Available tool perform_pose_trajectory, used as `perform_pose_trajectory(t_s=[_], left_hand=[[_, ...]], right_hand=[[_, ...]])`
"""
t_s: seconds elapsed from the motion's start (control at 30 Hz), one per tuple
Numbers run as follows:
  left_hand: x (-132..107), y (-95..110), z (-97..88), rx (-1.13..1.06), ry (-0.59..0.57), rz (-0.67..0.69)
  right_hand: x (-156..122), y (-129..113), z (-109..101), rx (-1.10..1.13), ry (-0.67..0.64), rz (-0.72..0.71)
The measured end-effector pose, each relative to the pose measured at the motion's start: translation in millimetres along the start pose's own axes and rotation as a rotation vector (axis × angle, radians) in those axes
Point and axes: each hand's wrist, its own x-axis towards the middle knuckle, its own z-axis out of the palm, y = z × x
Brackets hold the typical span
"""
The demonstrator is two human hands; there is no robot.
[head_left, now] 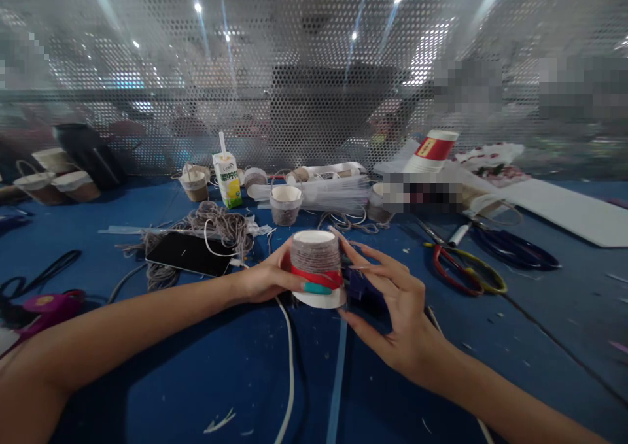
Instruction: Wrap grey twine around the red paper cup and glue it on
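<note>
A paper cup [315,256] is wrapped in rows of grey-brown yarn, with a red band and white rim below. My left hand [269,274] grips it from the left, thumb across the front near a teal patch; its other fingers are mostly hidden behind. To the cup's right is my right hand [392,293], fingers spread and fingertips close to its side; whether they touch is unclear. Partly hidden between them lies a dark blue object [363,284] whose kind I cannot make out.
Grey yarn [216,225] and a black phone [189,253] lie left. Behind are a yarn-wrapped cup [285,210], a drink carton [228,182] and clear sticks [338,194]. Right are scissors [456,271] and a white board [569,212]. A white cable [289,359] crosses the blue table.
</note>
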Motion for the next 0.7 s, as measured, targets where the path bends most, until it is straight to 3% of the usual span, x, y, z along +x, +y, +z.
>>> perform_pose_trajectory(t_s=[0.37, 0.47, 0.6, 0.7], left_hand=[[2.0, 1.8, 0.8, -0.035, -0.012, -0.038], [1.2, 1.1, -1.7, -0.058, 0.042, -0.057], [0.9, 1.5, -5.6, -0.109, 0.111, -0.092], [2.0, 2.0, -6.3, -0.135, 0.092, -0.091]], right_hand=[[2.6, -7.0, -3.3, 0.025, -0.038, 0.028], [2.4, -7.9, -2.1, -0.108, -0.051, 0.155], [1.4, -7.6, -4.8, -0.333, -0.209, 0.413], [1.2, -7.1, -8.7, -0.360, -0.300, 0.455]])
